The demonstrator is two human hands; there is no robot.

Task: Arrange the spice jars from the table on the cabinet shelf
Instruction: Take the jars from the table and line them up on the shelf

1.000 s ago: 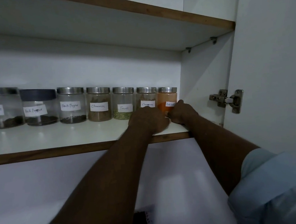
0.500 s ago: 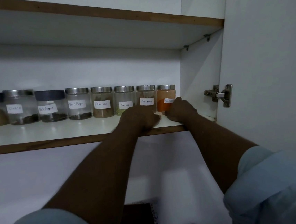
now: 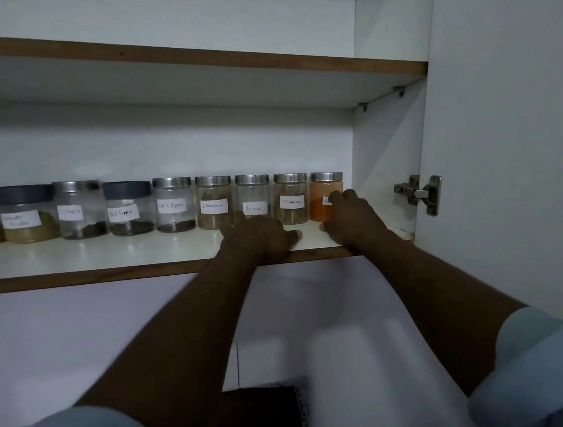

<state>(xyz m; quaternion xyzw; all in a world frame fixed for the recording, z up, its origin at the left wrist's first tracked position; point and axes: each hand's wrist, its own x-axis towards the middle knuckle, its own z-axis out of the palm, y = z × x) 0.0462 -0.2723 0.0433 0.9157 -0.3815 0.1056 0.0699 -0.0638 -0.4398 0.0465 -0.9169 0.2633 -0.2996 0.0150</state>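
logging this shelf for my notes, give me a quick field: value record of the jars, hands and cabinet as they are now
setting: open cabinet, door swung right, hinge visible
shelf: white shelf with wood front edge
jars in view: nine, in one row at the back
readable labels: Black Pepper jar, Cinnamon jar, Fennel jar
rightmost: orange jar, label partly hidden
lids: mostly metal, three dark
left hand: resting on shelf before the Fennel jar
right hand: fingers against the orange jar, grip unclear

Dim white cabinet interior (image 3: 266,139), open door (image 3: 512,122), metal hinge (image 3: 421,194).
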